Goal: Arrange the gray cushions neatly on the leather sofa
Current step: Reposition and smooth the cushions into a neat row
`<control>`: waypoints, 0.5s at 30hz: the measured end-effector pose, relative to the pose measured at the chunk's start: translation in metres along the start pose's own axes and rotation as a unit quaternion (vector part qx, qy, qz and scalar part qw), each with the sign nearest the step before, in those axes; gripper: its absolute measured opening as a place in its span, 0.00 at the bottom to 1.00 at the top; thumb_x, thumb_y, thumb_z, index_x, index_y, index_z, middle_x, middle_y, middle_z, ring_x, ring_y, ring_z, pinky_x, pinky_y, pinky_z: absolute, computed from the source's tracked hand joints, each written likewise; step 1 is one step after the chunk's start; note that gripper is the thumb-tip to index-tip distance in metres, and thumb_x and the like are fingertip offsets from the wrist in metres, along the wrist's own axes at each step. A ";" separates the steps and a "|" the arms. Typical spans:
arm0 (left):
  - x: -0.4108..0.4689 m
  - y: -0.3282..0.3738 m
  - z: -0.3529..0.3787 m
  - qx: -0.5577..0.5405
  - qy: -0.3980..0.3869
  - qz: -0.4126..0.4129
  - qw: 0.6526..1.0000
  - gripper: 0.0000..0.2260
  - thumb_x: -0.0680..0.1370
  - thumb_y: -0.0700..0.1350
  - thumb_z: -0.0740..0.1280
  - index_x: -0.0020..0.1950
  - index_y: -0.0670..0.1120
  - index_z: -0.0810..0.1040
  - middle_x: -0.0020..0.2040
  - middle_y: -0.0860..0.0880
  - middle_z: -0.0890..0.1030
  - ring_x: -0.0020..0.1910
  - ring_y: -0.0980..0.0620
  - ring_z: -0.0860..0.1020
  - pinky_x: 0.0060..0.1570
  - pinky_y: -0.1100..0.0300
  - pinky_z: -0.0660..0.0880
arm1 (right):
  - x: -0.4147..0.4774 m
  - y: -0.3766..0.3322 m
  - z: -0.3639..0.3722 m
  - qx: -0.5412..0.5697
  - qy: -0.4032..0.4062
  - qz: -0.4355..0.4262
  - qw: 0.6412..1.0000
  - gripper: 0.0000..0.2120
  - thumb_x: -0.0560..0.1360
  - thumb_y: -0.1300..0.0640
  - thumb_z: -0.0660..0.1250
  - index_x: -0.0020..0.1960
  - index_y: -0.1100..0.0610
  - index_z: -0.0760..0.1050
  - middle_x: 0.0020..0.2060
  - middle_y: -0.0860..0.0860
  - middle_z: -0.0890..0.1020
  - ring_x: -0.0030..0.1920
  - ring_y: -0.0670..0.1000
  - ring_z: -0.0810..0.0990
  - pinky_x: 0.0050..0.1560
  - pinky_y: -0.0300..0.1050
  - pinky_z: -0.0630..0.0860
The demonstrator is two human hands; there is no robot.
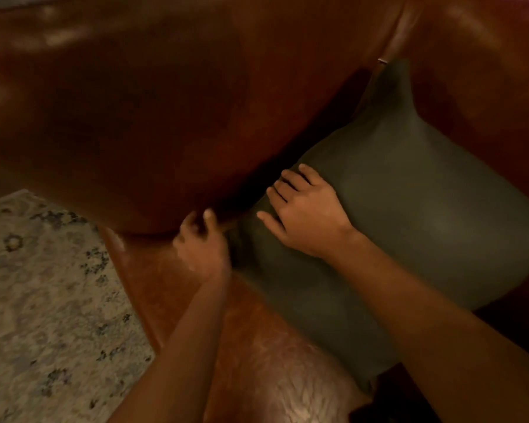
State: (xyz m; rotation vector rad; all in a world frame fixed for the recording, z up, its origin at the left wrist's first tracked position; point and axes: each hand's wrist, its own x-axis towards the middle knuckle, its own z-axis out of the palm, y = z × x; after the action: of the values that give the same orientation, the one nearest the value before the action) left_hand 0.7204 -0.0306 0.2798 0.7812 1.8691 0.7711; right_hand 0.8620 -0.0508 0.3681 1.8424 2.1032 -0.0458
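Observation:
A gray cushion [409, 190] lies on the seat of the brown leather sofa [153, 96], wedged between a big leather part on the left and the leather on the right. My right hand [306, 215] rests flat on the cushion's left side, fingers spread toward its edge. My left hand [202, 242] sits at the cushion's lower left corner, fingers curled against it beside the leather; the view is blurred and I cannot tell whether it grips the corner. Both forearms come in from the bottom.
A pale patterned rug [43, 300] covers the floor at the lower left. The sofa's leather front [257, 346] fills the bottom middle. A dark gap [513, 325] shows at the lower right of the cushion.

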 end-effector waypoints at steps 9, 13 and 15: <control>-0.059 0.073 0.079 0.217 -0.345 0.294 0.865 0.24 0.75 0.69 0.48 0.70 0.70 0.49 0.77 0.55 0.54 0.75 0.54 0.51 0.71 0.45 0.46 | -0.051 0.065 -0.022 -0.002 0.106 0.146 0.984 0.23 0.79 0.47 0.55 0.70 0.55 0.70 0.69 0.56 0.70 0.73 0.58 0.63 0.72 0.65 0.48; -0.054 0.088 0.087 0.341 -0.362 0.274 0.823 0.35 0.70 0.73 0.45 0.74 0.63 0.41 0.78 0.52 0.46 0.76 0.50 0.44 0.69 0.39 0.41 | -0.071 0.084 -0.018 0.042 0.106 0.217 0.969 0.27 0.80 0.42 0.49 0.76 0.51 0.57 0.76 0.51 0.57 0.76 0.51 0.52 0.71 0.67 0.44; -0.058 0.100 0.093 0.348 -0.333 0.274 0.832 0.33 0.74 0.69 0.46 0.76 0.58 0.42 0.78 0.49 0.46 0.76 0.49 0.44 0.71 0.39 0.41 | -0.076 0.085 -0.014 0.062 0.138 0.247 0.957 0.26 0.80 0.44 0.47 0.75 0.51 0.58 0.76 0.51 0.58 0.76 0.52 0.53 0.72 0.65 0.48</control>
State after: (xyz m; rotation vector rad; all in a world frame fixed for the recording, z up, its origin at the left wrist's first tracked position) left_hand 0.8456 0.0006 0.3534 1.8361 1.2392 0.0468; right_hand 0.9482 -0.1068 0.4197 2.5259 1.7650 0.2186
